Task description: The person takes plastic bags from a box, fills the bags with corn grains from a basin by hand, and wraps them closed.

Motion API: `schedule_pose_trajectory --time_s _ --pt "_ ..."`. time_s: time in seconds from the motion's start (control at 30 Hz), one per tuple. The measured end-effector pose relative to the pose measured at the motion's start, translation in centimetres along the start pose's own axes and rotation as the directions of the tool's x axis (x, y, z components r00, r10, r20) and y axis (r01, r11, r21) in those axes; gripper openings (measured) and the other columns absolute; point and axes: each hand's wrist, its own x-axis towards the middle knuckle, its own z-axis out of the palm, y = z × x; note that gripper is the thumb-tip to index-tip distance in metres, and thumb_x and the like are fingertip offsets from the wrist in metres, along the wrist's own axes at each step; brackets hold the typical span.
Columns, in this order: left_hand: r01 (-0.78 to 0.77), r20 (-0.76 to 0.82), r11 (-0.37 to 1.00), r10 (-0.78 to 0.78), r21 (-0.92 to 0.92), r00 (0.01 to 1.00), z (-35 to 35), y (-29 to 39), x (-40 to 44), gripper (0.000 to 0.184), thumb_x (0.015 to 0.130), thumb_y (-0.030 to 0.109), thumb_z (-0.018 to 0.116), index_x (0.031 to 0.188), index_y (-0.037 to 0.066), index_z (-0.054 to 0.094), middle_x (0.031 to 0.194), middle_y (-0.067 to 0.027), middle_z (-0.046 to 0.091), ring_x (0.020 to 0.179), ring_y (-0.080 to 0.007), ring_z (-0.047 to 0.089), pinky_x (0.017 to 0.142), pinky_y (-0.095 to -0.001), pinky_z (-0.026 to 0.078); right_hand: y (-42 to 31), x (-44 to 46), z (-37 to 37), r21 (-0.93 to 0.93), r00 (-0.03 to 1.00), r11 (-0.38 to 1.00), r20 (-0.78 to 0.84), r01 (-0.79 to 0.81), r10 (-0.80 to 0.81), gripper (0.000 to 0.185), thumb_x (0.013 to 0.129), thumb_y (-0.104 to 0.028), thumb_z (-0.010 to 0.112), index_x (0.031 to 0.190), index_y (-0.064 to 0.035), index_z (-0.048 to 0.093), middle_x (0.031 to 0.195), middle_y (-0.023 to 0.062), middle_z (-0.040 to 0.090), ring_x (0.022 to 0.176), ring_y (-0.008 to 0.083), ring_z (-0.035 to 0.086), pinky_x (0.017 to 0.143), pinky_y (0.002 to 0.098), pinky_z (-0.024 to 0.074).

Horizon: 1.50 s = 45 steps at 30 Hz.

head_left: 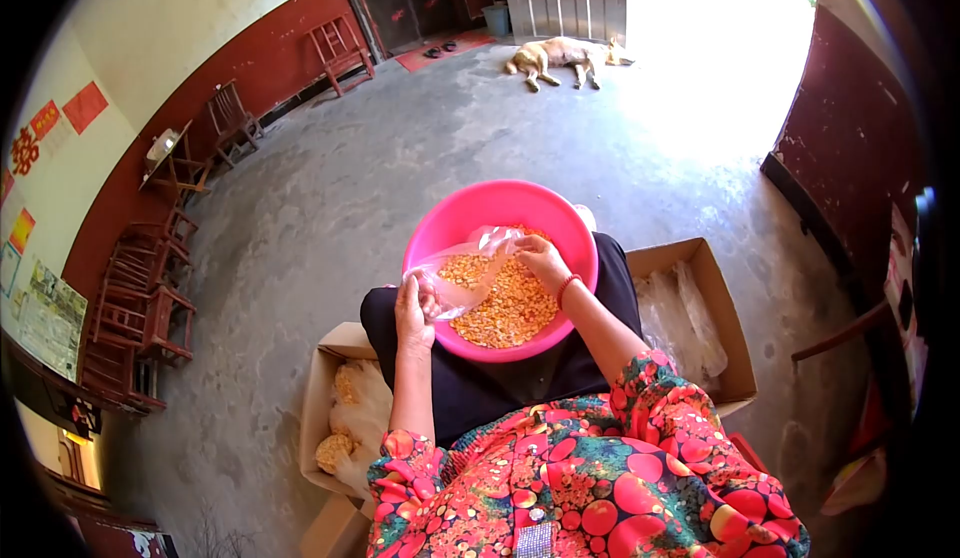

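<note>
A pink plastic basin (450, 213) rests on my lap, partly filled with loose orange-yellow kernels (505, 308) that look like corn. Over it stretches a clear plastic bag (470, 280), held between both hands. My left hand (413, 310) grips one end of the bag at the basin's left rim. Above the kernels, my right hand (541, 261), with a red bracelet at its wrist, pinches the bag's other end. The bag looks thin and mostly see-through; whether kernels lie inside it I cannot tell.
Left of my legs, a cardboard box (318, 398) holds filled bags (345, 433) of kernels. Another cardboard box (735, 343) at right holds clear plastic bags (685, 318). A dog (560, 58) lies near the doorway. Wooden chairs (140, 308) line the left wall.
</note>
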Motion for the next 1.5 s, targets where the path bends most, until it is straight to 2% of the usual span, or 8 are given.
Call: schedule_pose_trajectory --time_s 0.27,0.37,0.77,0.97,1.23,1.4,1.47,1.5 --pt "0.031 0.030 0.997 -0.033 0.075 0.999 0.0 -1.8 -1.0 0.018 0.087 0.025 0.049 0.095 0.012 0.058 0.060 -0.0001 0.052 0.040 -0.0052 0.036 0.038 -0.0194 0.031 4.2 -2.8 1.5 -0.456 0.871 0.885 0.392 -0.095 0.296 0.023 0.072 -0.019 0.052 0.090 -0.0061 0.059 0.069 0.0075 0.059 0.060 0.0181 0.057 0.052 0.0289 0.0469" --pt "0.004 0.007 0.999 -0.005 0.052 1.000 0.1 -1.8 -1.5 0.017 0.087 0.024 0.049 0.093 0.011 0.059 0.060 -0.0002 0.052 0.040 -0.0053 0.036 0.037 -0.0194 0.031 6.9 -2.6 4.2 -0.724 0.855 0.561 0.516 0.401 0.054 0.032 0.072 -0.023 0.053 0.102 -0.0125 0.058 0.088 0.0207 0.059 0.087 0.0361 0.056 0.078 0.0408 0.0435" --pt "-0.032 0.007 0.970 0.031 0.241 0.999 0.8 -2.4 -2.5 0.018 0.087 0.021 0.050 0.090 0.006 0.060 0.060 0.0007 0.052 0.041 -0.0046 0.039 0.037 -0.0174 0.031 9.5 -2.9 4.4 -0.817 0.791 0.384 0.546 0.431 0.275 0.026 0.073 -0.027 0.053 0.081 -0.0054 0.066 0.080 0.0174 0.062 0.077 0.0305 0.060 0.072 0.0370 0.0469" --pt "-0.049 -0.013 0.965 0.054 0.259 0.998 1.5 -2.1 -2.9 0.015 0.084 0.018 0.053 0.082 0.005 0.061 0.060 0.0008 0.053 0.045 -0.0048 0.042 0.039 -0.0171 0.033 2.9 -4.6 3.2 -0.285 0.793 0.878 0.384 -0.385 0.472 0.018 0.075 -0.020 0.053 0.079 -0.0057 0.064 0.063 0.0041 0.057 0.049 0.0128 0.053 0.046 0.0265 0.0455" --pt "-0.017 -0.049 0.968 0.030 0.250 0.998 1.6 -2.3 -3.1 0.009 0.080 0.012 0.056 0.073 0.007 0.059 0.059 0.0000 0.053 0.045 -0.0062 0.044 0.041 -0.0193 0.035 1.7 -3.3 3.8 0.131 0.799 0.868 0.476 -0.478 0.368 0.017 0.080 -0.017 0.053 0.079 -0.0010 0.059 0.063 0.0059 0.055 0.054 0.0131 0.054 0.047 0.0254 0.0466" --pt "-0.021 -0.072 0.973 0.038 0.230 0.997 1.6 -2.2 -3.3 0.011 0.077 0.010 0.055 0.066 0.009 0.056 0.056 0.0000 0.051 0.044 -0.0070 0.043 0.039 -0.0199 0.033 4.0 1.2 5.1 -0.084 0.816 0.994 0.569 -0.066 0.102 0.025 0.074 -0.023 0.060 0.091 -0.0051 0.060 0.084 0.0131 0.060 0.083 0.0265 0.057 0.068 0.0355 0.0464" --pt "-0.024 -0.060 0.973 0.039 0.228 0.997 1.2 -2.4 -3.1 0.012 0.077 0.010 0.055 0.065 0.010 0.056 0.056 0.0000 0.051 0.043 -0.0070 0.042 0.039 -0.0198 0.033 3.9 3.0 5.7 -0.601 0.685 0.394 0.720 0.695 -0.112 0.027 0.075 -0.021 0.058 0.096 -0.0054 0.058 0.091 0.0136 0.059 0.087 0.0247 0.056 0.070 0.0355 0.0448" --pt "-0.024 -0.051 0.974 0.036 0.224 0.998 1.1 -2.5 -3.1 0.012 0.077 0.010 0.054 0.065 0.010 0.055 0.055 0.0000 0.051 0.042 -0.0070 0.042 0.038 -0.0197 0.032 3.2 3.5 6.4 -0.599 0.684 0.395 0.721 0.697 -0.112 0.027 0.075 -0.021 0.058 0.096 -0.0054 0.058 0.091 0.0136 0.059 0.087 0.0247 0.056 0.070 0.0355 0.0448"
